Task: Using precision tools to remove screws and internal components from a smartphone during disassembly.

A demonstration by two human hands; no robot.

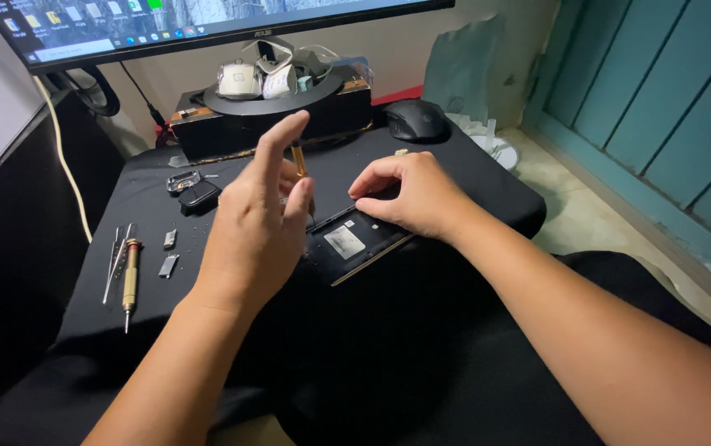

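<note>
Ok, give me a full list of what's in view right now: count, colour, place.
opened device: 1, black with a pale label, middle of cloth
screwdriver in hand: 1, gold, upright over the device
spare screwdriver: 1, gold, left on cloth
tweezers: 1, silver, beside spare screwdriver
small metal parts: 2, grey, left of centre
small black case: 1, rear left, a silvery piece beside it
cloth: 1, black, over the table
mouse: 1, black, rear right
monitor: 1, lit, top
black box: 1, under the monitor, round tray on top
left hand: holds the screwdriver
right hand: rests on the device
</note>
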